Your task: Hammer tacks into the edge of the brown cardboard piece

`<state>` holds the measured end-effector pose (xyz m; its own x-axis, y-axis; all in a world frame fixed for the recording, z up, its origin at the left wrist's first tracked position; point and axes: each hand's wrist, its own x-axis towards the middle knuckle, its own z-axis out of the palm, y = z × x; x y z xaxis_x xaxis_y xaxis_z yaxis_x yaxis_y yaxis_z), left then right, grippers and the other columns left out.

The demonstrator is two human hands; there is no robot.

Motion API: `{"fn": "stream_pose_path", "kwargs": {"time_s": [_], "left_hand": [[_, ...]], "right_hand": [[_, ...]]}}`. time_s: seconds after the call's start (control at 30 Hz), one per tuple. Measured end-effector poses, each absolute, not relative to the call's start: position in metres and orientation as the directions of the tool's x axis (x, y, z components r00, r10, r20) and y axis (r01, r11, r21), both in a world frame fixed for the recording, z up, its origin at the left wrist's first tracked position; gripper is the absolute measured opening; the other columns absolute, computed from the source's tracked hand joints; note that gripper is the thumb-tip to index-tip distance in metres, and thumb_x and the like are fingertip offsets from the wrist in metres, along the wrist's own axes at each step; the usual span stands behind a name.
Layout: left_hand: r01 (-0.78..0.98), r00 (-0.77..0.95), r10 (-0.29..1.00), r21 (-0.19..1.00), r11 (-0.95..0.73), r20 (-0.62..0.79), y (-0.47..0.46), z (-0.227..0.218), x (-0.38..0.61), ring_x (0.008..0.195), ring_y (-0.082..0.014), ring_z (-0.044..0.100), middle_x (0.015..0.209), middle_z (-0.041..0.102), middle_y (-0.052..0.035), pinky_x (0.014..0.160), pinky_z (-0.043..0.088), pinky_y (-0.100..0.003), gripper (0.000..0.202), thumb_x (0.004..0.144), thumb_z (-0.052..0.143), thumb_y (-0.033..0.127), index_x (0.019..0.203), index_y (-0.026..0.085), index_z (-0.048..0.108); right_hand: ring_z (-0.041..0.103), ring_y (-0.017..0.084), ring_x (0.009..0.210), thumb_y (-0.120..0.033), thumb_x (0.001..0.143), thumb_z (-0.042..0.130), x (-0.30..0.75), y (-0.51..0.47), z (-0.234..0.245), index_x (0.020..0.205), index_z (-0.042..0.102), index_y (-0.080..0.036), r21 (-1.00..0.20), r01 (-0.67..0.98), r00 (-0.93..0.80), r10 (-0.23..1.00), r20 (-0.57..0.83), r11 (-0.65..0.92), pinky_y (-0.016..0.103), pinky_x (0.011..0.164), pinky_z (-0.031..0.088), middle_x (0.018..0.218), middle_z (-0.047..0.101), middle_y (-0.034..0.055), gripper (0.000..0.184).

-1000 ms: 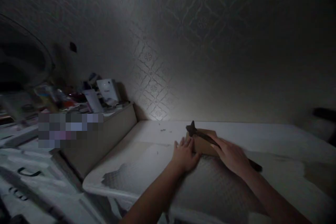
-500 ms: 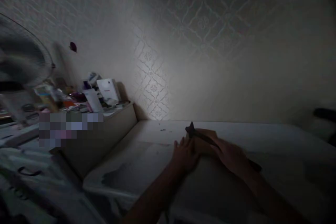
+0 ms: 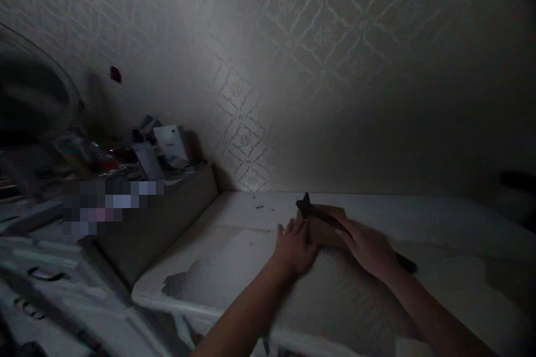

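In the dim light, my right hand (image 3: 371, 248) is closed around the handle of a dark hammer (image 3: 305, 206). The hammer's head is at the far left end, over the upper left corner of a flat brown board (image 3: 324, 232); contact between them cannot be made out. The handle's end (image 3: 406, 263) sticks out behind my right wrist. My left hand (image 3: 295, 248) rests on the board's left edge, fingers spread, just below the hammer head. The board lies on a white table (image 3: 234, 242), and its right part is covered by my right hand.
Several small dark bits (image 3: 259, 207) lie on the table left of the board. A dresser (image 3: 167, 234) stands to the left, crowded with items, among them a white box (image 3: 171, 142). Behind it is a fan (image 3: 37, 89). The patterned wall (image 3: 247, 122) borders the table's back.
The light on the table, hands and board is brighter, while the wall at the right has darkened. Both hands and the hammer stay in nearly the same place.
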<state>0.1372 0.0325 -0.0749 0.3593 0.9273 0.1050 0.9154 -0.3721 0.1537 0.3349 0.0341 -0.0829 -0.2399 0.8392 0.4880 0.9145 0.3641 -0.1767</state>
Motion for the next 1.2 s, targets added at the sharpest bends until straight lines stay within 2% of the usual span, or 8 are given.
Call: {"fn": "stream_pose_path", "kwargs": {"time_s": [0.13,0.33,0.5,0.7,1.07,1.2], "left_hand": [[0.920,0.357,0.930,0.142,-0.366,0.088,0.0318,-0.0739,0.1375,0.137,-0.0325,0.015,0.151,0.018,-0.0061,0.108,0.015,-0.058,0.073,0.085,0.013,0.062,0.145,0.019,0.015],[0.915,0.356,0.929,0.165,-0.368,0.100,0.0308,-0.0723,0.1373,0.137,-0.0329,0.016,0.150,0.020,-0.0068,0.108,0.013,-0.059,0.073,0.085,0.014,0.061,0.144,0.018,0.020],[0.918,0.348,0.931,0.162,-0.362,0.111,0.0301,-0.0715,0.1382,0.136,-0.0326,0.017,0.151,0.018,-0.0058,0.108,0.013,-0.058,0.071,0.085,0.017,0.060,0.144,0.020,0.020],[0.911,0.361,0.923,0.162,-0.380,0.136,0.0295,-0.0703,0.1379,0.135,-0.0336,0.021,0.149,0.024,-0.0073,0.107,0.015,-0.059,0.069,0.086,0.018,0.059,0.143,0.020,0.023],[0.909,0.357,0.922,0.172,-0.380,0.148,0.0305,-0.0739,0.1372,0.134,-0.0341,0.022,0.149,0.024,-0.0065,0.108,0.015,-0.059,0.069,0.085,0.017,0.060,0.142,0.021,0.024],[0.908,0.358,0.922,0.175,-0.380,0.146,0.0306,-0.0735,0.1368,0.134,-0.0343,0.022,0.148,0.027,-0.0075,0.108,0.015,-0.060,0.070,0.085,0.018,0.060,0.142,0.019,0.025]], "right_hand": [[0.064,0.023,0.088,-0.032,0.093,0.030,0.3354,0.0346,-0.0839,0.129,0.046,-0.023,-0.182,0.910,-0.238,0.829,0.506,0.372,0.035,0.068,0.049,0.109,0.065,0.0076,0.041],[0.063,0.023,0.091,-0.031,0.093,0.030,0.3354,0.0337,-0.0831,0.128,0.047,-0.022,-0.195,0.906,-0.239,0.835,0.495,0.375,0.036,0.072,0.050,0.112,0.064,0.0077,0.040],[0.064,0.023,0.088,-0.032,0.093,0.031,0.3352,0.0330,-0.0822,0.129,0.047,-0.026,-0.172,0.919,-0.227,0.833,0.504,0.355,0.034,0.068,0.050,0.108,0.065,0.0069,0.040],[0.063,0.023,0.089,-0.031,0.093,0.030,0.3363,0.0337,-0.0840,0.130,0.045,-0.024,-0.166,0.912,-0.245,0.825,0.509,0.374,0.034,0.068,0.049,0.109,0.065,0.0069,0.041],[0.062,0.022,0.094,-0.031,0.093,0.031,0.3376,0.0341,-0.0845,0.131,0.044,-0.025,-0.182,0.909,-0.240,0.828,0.507,0.375,0.033,0.072,0.049,0.114,0.063,0.0060,0.041],[0.063,0.022,0.091,-0.031,0.093,0.031,0.3370,0.0328,-0.0830,0.131,0.045,-0.024,-0.182,0.909,-0.242,0.831,0.501,0.375,0.033,0.070,0.049,0.109,0.065,0.0067,0.041]]}}
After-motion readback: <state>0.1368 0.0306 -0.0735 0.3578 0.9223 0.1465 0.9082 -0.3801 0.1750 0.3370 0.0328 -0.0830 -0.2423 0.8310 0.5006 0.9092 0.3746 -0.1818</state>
